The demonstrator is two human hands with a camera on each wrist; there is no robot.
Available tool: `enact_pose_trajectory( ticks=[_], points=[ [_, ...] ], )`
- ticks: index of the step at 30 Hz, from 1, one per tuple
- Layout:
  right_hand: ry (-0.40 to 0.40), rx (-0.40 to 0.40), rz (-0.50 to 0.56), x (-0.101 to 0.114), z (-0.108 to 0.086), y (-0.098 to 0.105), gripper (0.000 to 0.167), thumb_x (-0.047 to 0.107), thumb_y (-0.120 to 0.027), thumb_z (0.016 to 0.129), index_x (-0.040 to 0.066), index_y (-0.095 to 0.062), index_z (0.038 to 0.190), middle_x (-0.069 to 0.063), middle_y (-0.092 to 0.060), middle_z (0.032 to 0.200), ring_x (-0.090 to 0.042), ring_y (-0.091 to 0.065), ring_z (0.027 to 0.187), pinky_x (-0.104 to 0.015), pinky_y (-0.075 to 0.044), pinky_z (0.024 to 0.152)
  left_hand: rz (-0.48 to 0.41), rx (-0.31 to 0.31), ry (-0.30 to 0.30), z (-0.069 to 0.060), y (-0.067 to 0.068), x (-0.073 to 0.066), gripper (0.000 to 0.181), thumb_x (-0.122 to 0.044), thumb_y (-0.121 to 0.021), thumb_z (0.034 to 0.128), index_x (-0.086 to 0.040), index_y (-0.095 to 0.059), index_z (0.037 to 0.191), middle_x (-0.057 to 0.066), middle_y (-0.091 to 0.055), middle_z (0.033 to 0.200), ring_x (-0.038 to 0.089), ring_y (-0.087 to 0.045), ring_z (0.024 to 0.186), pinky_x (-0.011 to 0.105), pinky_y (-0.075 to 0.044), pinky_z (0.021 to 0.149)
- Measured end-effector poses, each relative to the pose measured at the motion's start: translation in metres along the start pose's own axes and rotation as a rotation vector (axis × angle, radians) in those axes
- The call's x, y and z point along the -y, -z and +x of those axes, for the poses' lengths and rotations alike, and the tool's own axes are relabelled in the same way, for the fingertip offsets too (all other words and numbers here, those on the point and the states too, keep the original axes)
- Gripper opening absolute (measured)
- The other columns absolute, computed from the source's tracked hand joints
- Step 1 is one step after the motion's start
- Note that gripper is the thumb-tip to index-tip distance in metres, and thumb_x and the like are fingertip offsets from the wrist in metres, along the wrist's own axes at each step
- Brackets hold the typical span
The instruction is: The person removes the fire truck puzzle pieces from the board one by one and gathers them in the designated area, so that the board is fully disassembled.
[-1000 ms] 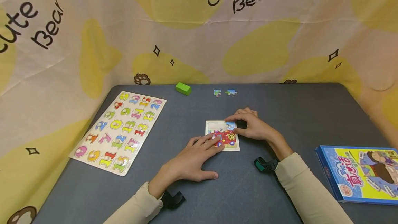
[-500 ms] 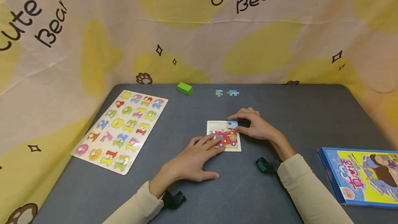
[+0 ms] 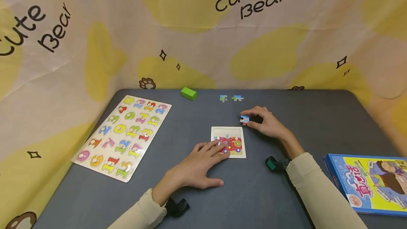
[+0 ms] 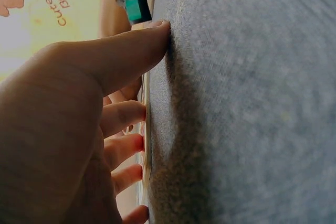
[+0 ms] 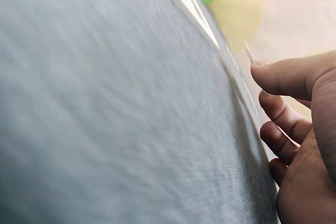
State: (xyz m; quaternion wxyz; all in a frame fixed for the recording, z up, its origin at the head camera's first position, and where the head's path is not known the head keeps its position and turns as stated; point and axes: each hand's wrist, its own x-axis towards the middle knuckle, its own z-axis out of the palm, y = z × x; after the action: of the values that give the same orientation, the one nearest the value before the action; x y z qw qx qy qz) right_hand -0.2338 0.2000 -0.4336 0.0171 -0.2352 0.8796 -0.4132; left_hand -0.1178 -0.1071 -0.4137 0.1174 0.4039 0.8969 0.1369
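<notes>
A small square jigsaw puzzle tray (image 3: 228, 130) with a white border lies mid-table; a red vehicle picture fills its lower part, and its upper part is bare. My left hand (image 3: 201, 165) rests over the tray's lower left with fingers spread and fingertips on the picture, the thumb on the table. Just beyond the tray's upper right corner, my right hand (image 3: 268, 124) pinches a blue puzzle piece (image 3: 244, 119) between thumb and forefinger. In the right wrist view only a thin edge of that puzzle piece (image 5: 249, 53) shows at the thumb tip.
Two loose puzzle pieces (image 3: 237, 98) lie near the table's far edge, right of a green block (image 3: 189, 93). A board of colourful numbers (image 3: 124, 135) covers the left side. A blue and yellow box (image 3: 365, 183) sits at the right.
My right hand has lifted the blue piece off the tray's upper right corner and carried it to the right and away from me. The left hand stays in place.
</notes>
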Motion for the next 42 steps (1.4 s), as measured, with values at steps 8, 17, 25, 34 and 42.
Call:
enact_pose_trajectory(
  ticks=[8,17,25,34,42],
  points=[
    [-0.065,-0.081,-0.016,-0.017,0.012,0.009,0.036,0.007,-0.068,0.096,0.007,-0.067,0.132,-0.017,-0.062,0.117,-0.030,-0.043,0.108,-0.047,-0.023,0.092,0.000,0.007,0.007,0.000,0.000,0.000,0.083,-0.057,-0.068,0.0898,-0.028,-0.035,0.160,-0.003,-0.023,0.171,0.024,-0.016,0.159,0.054,-0.021,0.121],
    [-0.138,-0.088,-0.036,-0.026,0.021,0.017,0.034,0.008,-0.065,0.097,0.004,-0.067,0.131,-0.021,-0.059,0.126,-0.036,-0.040,0.115,-0.061,-0.016,0.103,-0.001,-0.003,-0.009,0.000,0.000,0.001,0.082,-0.056,-0.069,0.0898,-0.027,-0.036,0.159,-0.001,-0.026,0.170,0.024,-0.018,0.159,0.054,-0.022,0.121],
    [-0.181,-0.077,-0.071,-0.028,0.030,0.028,0.034,0.009,-0.063,0.099,0.003,-0.065,0.132,-0.023,-0.057,0.130,-0.039,-0.039,0.115,-0.061,-0.014,0.104,-0.001,-0.003,-0.012,0.000,0.001,0.000,0.081,-0.056,-0.069,0.0901,-0.026,-0.037,0.159,-0.001,-0.025,0.170,0.025,-0.018,0.159,0.055,-0.022,0.121],
    [-0.205,-0.123,-0.093,-0.033,0.042,0.030,0.033,0.008,-0.061,0.099,0.004,-0.066,0.132,-0.024,-0.056,0.137,-0.040,-0.040,0.116,-0.058,-0.015,0.100,0.005,-0.008,-0.006,0.000,0.000,0.000,0.081,-0.056,-0.069,0.0901,-0.026,-0.037,0.159,-0.001,-0.026,0.170,0.024,-0.018,0.159,0.053,-0.022,0.121],
    [-0.227,-0.187,-0.093,-0.036,0.049,0.026,0.033,0.009,-0.062,0.100,0.005,-0.066,0.133,-0.022,-0.056,0.135,-0.040,-0.037,0.115,-0.058,-0.013,0.098,0.000,-0.025,-0.014,-0.001,-0.001,0.001,0.081,-0.055,-0.069,0.0900,-0.026,-0.037,0.159,-0.001,-0.026,0.170,0.026,-0.020,0.158,0.053,-0.023,0.120]
  ],
)
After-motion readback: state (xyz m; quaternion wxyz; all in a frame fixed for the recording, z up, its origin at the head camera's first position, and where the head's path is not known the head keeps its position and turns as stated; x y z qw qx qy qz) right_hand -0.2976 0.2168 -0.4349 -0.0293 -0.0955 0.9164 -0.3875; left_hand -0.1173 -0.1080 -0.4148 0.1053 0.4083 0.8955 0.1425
